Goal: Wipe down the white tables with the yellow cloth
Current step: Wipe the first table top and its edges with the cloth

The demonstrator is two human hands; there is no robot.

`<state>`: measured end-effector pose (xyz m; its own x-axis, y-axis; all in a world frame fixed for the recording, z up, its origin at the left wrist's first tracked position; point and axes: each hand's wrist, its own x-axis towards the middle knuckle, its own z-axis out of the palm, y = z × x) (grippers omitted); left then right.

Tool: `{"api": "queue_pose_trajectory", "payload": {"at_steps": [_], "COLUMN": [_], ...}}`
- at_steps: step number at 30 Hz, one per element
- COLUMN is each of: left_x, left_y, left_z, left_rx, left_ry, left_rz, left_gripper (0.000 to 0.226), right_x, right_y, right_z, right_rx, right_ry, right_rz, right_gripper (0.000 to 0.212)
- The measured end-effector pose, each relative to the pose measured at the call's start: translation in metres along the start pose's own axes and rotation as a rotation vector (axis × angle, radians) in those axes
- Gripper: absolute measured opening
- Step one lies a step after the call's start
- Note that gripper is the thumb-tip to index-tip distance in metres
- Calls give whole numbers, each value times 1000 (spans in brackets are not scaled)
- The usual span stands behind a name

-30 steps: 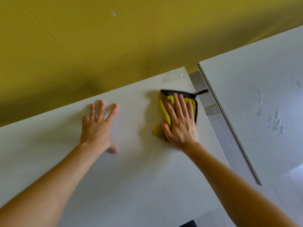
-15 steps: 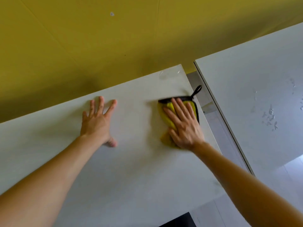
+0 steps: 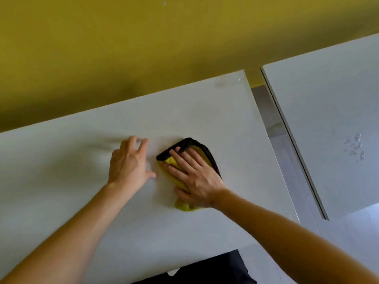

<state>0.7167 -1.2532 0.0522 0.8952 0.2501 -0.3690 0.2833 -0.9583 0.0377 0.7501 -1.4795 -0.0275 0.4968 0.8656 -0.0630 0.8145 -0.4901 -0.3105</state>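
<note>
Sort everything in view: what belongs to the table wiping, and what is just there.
Job: yellow cloth; right hand, flat on it; left hand; near white table; second white table with its droplets.
Just there: yellow wall; metal strip between the tables; dark shape below the near edge.

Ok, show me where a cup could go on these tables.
Near table: bare along the far edge by the yellow surface, and between the yellow cloth and the right edge. Right table: bare except the water drops. Crowded in the middle, where the left hand and the right hand, pressing the cloth, lie close together.
</note>
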Motion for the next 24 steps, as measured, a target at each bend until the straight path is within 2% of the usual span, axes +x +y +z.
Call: {"api": "queue_pose_trajectory", "payload": {"at_steps": [2,3,4,6,8,9,11,13,15,16,18,20,22,24], "left_x": [-23,-32,-39,-50,-56,-57,-58,-59,-59,-59,-59,-58,-58,-58], "left_y": [0,0,1,3,7,9,11,11,11,11,11,9,7,7], "left_z": [7,9,12,19,25,27,29,30,32,33,33,32,33,34], "left_rx": [13,31,55,71,47,47,54,57,54,56,63,53,35,45], "left_ry": [-70,-102,-144,-221,-239,-233,-214,-190,-186,-190,-178,-178,-194,-189], "left_rz": [16,19,22,21,4,-7,-24,-38,-48,-47,-38,-42,-36,-32], "left_gripper": [133,143,152,166,170,170,170,170,170,170,170,168,165,165], "right_x": [-8,-4,0,13,19,21,19,-1,-29,-36,-37,-29,-27,-30], "right_y": [16,39,68,132,174,178,142,62,-9,-20,10,66,119,134], "right_z": [0,-7,-16,-41,-63,-65,-53,-24,2,6,1,-16,-40,-51], "right_rx": [-73,-101,-115,-115,-127,-116,-50,-12,11,-24,-102,-135,-138,-157], "right_ry": [-102,-90,-42,110,169,192,248,223,86,21,-58,27,129,166], "right_rz": [-160,-152,-74,203,475,547,579,465,188,67,-64,45,317,521], "right_gripper": [78,78,77,75,77,78,83,86,84,82,79,78,75,77]}}
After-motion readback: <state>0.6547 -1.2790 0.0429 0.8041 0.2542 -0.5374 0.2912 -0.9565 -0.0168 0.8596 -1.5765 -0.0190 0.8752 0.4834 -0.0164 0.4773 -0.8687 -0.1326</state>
